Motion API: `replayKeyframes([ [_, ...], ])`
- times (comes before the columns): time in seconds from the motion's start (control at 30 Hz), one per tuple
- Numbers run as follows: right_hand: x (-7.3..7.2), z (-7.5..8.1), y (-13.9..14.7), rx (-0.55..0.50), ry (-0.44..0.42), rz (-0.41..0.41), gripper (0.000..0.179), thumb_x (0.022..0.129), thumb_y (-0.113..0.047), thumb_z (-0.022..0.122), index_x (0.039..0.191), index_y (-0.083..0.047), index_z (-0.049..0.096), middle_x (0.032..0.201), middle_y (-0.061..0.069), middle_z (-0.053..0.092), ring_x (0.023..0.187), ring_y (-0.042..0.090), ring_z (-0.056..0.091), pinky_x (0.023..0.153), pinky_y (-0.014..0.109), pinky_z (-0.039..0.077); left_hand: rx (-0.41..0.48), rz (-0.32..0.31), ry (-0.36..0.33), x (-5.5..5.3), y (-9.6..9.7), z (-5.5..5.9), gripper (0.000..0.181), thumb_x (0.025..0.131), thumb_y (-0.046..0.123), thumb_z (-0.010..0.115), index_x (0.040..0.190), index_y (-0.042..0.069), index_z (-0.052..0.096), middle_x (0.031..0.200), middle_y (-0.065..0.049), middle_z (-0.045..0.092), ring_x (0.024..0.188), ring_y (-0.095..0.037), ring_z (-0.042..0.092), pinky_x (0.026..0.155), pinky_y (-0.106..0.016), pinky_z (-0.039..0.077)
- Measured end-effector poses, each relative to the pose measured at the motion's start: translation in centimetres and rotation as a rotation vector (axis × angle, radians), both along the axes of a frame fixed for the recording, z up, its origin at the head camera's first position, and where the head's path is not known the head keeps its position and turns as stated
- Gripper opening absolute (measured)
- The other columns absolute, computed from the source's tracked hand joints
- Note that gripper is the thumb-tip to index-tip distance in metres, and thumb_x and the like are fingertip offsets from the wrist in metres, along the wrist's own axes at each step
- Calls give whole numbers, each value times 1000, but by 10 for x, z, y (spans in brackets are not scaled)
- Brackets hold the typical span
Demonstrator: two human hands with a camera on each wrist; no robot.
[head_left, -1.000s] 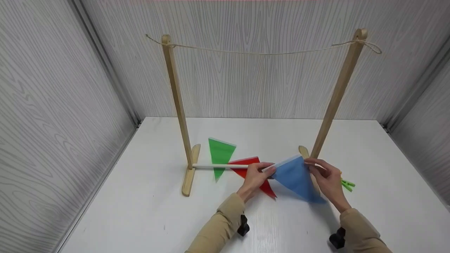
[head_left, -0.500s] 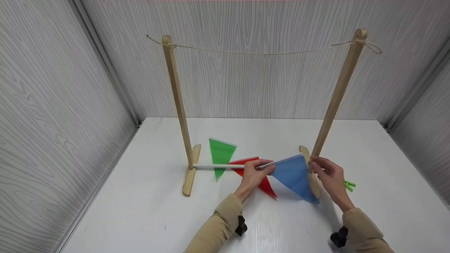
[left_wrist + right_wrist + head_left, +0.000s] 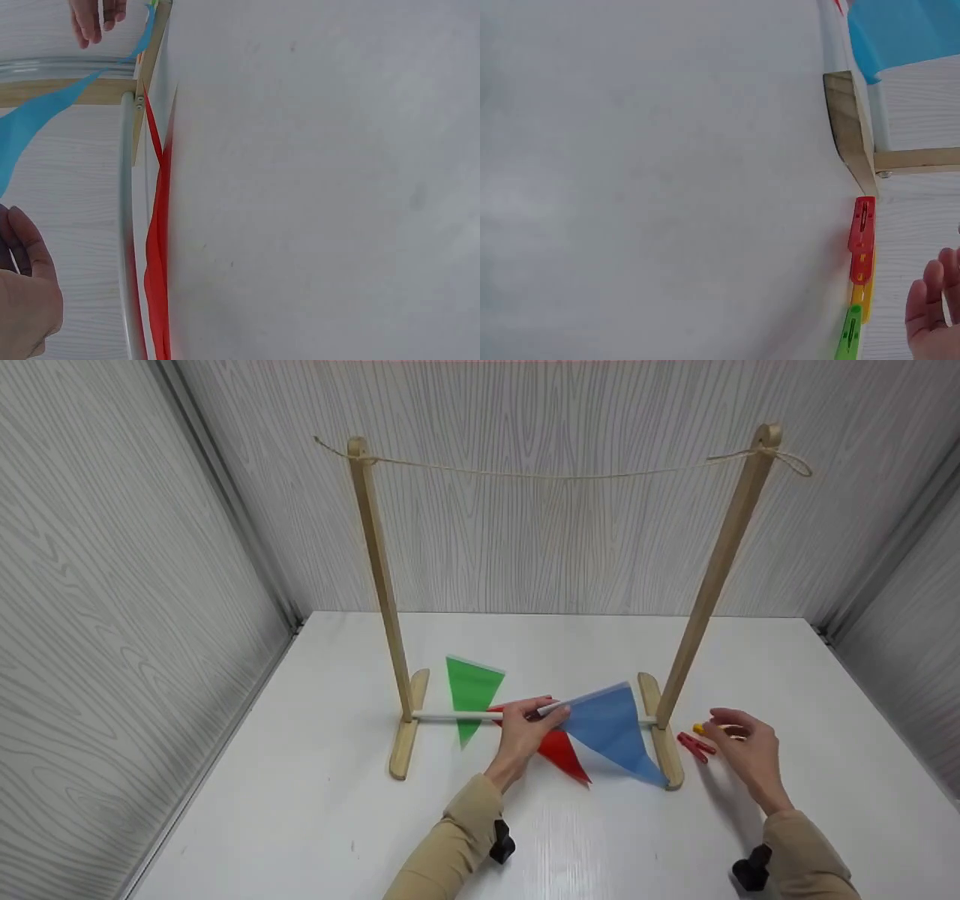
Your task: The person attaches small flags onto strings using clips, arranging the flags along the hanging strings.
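My left hand [image 3: 521, 735] pinches the white-edged top left corner of a blue pennant [image 3: 607, 727], holding it above the white crossbar [image 3: 450, 715]; its lower tip hangs by the right foot of the wooden stand. My right hand [image 3: 750, 746] hovers over small plastic clothespins with loosely bent fingers. Nothing shows in its grasp. Of these, a red clothespin [image 3: 697, 748] and the end of a yellow clothespin [image 3: 699, 729] show beside the fingers. In the right wrist view, a green clothespin [image 3: 850, 334] lies near them, below the right hand.
Two wooden posts [image 3: 381, 585] stand on flat feet, with a thin string [image 3: 559, 476] tied between their tops. A green pennant [image 3: 472, 686] lies on the white table under the crossbar. Partly behind my left hand is a red pennant [image 3: 564, 756]. Panels wall the back and sides.
My right hand has let go of the blue pennant's right corner and moved right to the clothespins. My left hand has shifted slightly left with the pennant.
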State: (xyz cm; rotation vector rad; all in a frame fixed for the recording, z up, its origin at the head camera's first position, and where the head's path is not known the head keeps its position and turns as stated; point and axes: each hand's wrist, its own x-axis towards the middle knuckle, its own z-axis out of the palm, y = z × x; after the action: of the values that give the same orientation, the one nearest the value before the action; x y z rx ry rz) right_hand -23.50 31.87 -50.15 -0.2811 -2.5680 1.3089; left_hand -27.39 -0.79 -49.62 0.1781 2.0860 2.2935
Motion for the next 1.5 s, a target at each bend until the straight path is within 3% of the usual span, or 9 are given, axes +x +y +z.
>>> replayKeyframes([
  [0.1, 1, -1, 1, 116, -78, 63, 41, 97, -22, 66, 127, 5, 63, 121, 26, 65, 96, 20, 56, 70, 14, 44, -2, 2, 3, 0, -1, -1, 29, 88, 14, 79, 109, -5, 73, 88, -8, 75, 76, -8, 66, 81, -29, 61],
  [0.23, 2, -2, 2, 178, -194, 102, 46, 97, -22, 65, 130, 9, 58, 124, 32, 61, 100, 34, 56, 73, 20, 46, -27, 17, -6, 1, -3, -1, 34, 90, 17, 77, 117, -3, 72, 100, -13, 76, 81, -9, 67, 84, -28, 60],
  [0.37, 2, -2, 2, 215, -252, 121, 50, 95, -22, 68, 129, 12, 57, 124, 34, 59, 101, 37, 55, 76, 29, 48, -36, 26, -8, 2, -4, 0, 34, 91, 18, 76, 119, -1, 71, 107, -17, 75, 86, -11, 69, 86, -28, 60],
  [0.77, 3, -3, -1, 220, -269, 162, 44, 91, -10, 70, 126, 15, 58, 126, 36, 58, 104, 40, 55, 90, 49, 49, -36, 28, -2, 2, -4, 1, 33, 92, 18, 75, 118, -1, 72, 107, -18, 76, 86, -11, 69, 87, -28, 60],
  [1.2, -2, -3, -2, 236, -321, 163, 41, 91, -6, 67, 125, 15, 58, 120, 34, 61, 97, 36, 57, 80, 39, 51, 20, 4, -11, 0, -5, -2, 38, 90, 14, 76, 121, -7, 69, 112, -18, 74, 93, -13, 71, 88, -27, 60],
  [1.33, -2, -3, -3, 250, -296, 183, 38, 92, -3, 64, 125, 16, 57, 115, 34, 62, 93, 34, 57, 75, 34, 49, 19, 8, -10, 1, -5, -1, 38, 90, 14, 76, 121, -7, 68, 110, -18, 74, 91, -12, 71, 88, -27, 60],
  [1.5, -1, -2, -5, 258, -261, 199, 34, 97, -2, 57, 126, 15, 54, 116, 33, 59, 97, 36, 56, 81, 39, 51, 25, 10, -19, 1, -5, 0, 32, 91, 15, 75, 117, -3, 72, 107, -16, 75, 87, -10, 70, 87, -26, 60],
])
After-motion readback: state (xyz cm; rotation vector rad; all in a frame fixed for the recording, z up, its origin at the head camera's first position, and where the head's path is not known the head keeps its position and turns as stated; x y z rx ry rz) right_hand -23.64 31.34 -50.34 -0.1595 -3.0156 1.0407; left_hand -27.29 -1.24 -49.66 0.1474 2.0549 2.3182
